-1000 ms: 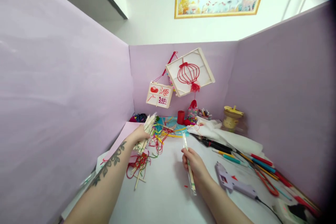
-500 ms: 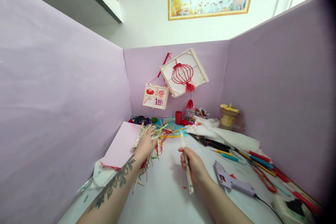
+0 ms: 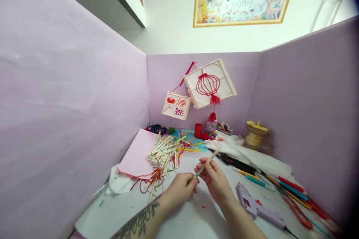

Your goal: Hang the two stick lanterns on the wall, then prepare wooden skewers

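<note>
In front of me, above the white table, my right hand (image 3: pixel 215 179) grips a slim packet of wrapped chopsticks (image 3: pixel 213 155), which slants up and to the right. My left hand (image 3: pixel 181 187) pinches the packet's lower end, the fingers of both hands nearly meeting. The wrapper looks pale with green print. To the left of my hands lies a loose pile of similar chopstick packets (image 3: pixel 163 150). Red and green yarn (image 3: pixel 156 174) is tangled at the pile's near side, among several bare sticks.
A lilac glue gun (image 3: pixel 259 206) lies right of my hands. Beyond it are scissors (image 3: pixel 298 209), pens and black-handled pliers (image 3: pixel 232 161). Pink card (image 3: pixel 138 153) lies left. A red cup (image 3: pixel 198 130) stands at the back, below the hanging lantern panel (image 3: pixel 210 84).
My left hand has left the pile and come right and nearer, onto the chopsticks' lower end. The packet in my right hand now leans right. The view has shifted left.
</note>
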`<state>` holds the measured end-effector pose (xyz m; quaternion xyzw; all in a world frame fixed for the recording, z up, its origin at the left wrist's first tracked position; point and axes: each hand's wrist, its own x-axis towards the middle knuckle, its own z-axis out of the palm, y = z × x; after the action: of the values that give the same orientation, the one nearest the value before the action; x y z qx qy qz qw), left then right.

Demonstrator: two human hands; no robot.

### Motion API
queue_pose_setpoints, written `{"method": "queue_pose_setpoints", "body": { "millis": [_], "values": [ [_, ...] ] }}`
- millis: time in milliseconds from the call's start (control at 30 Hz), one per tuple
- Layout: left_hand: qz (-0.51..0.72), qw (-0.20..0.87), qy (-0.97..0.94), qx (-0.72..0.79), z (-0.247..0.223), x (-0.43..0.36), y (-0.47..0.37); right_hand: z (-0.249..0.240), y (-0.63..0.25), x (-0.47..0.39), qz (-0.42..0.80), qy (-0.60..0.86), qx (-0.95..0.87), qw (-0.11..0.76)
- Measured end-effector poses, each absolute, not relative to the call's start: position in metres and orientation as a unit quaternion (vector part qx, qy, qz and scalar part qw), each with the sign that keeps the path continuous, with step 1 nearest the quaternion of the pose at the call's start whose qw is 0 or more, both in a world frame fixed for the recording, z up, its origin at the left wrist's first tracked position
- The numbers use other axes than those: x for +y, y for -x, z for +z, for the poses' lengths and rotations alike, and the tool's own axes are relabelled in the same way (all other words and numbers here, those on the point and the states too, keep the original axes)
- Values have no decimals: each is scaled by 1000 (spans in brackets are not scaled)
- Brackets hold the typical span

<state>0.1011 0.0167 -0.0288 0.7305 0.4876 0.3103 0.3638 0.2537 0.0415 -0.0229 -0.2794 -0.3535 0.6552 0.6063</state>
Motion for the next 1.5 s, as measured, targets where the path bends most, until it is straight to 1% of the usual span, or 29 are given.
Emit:
{"method": "queue_pose_setpoints", "body": {
  "millis": [67, 167, 267, 333, 400, 533, 767, 867, 967, 1033, 1133, 1200, 1267, 1333, 1500],
  "values": [
    [303, 337, -742, 494, -29, 19, -95, -24, -258, 43, 604, 298, -394, 626],
    [306, 303, -764, 481, -25, 18, -98, -17, -265, 40, 491, 311, -468, 666],
    [322, 278, -787, 447, -21, 13, -105, -6, -268, 33, 403, 318, -555, 654],
    [329, 290, -779, 448, -20, 11, -109, -1, -265, 29, 391, 329, -606, 609],
    [336, 327, -755, 458, -24, 12, -110, 2, -261, 29, 390, 350, -638, 565],
    [363, 406, -711, 444, -31, 20, -104, 2, -255, 34, 344, 394, -666, 532],
    [483, 538, -630, 285, -19, 27, -93, -25, -241, 40, 364, 392, -730, 426],
    [500, 496, -635, 318, -12, 23, -93, -33, -235, 36, 375, 394, -730, 413],
    [507, 408, -665, 366, -8, 18, -94, -29, -236, 31, 373, 383, -740, 408],
    [521, 321, -679, 404, -5, 15, -93, -20, -241, 27, 344, 385, -727, 452],
    [479, 210, -721, 454, -2, 13, -87, -8, -249, 20, 331, 362, -658, 572],
    [409, 193, -768, 453, -2, 13, -85, -3, -252, 18, 370, 335, -617, 609],
    [344, 204, -803, 441, -4, 14, -86, -1, -255, 20, 407, 329, -598, 607],
    [307, 213, -813, 446, -6, 17, -87, -2, -262, 29, 413, 345, -573, 618],
    [243, 172, -808, 508, -6, 23, -84, 1, -304, 63, 380, 369, -393, 752]
  ]
}}
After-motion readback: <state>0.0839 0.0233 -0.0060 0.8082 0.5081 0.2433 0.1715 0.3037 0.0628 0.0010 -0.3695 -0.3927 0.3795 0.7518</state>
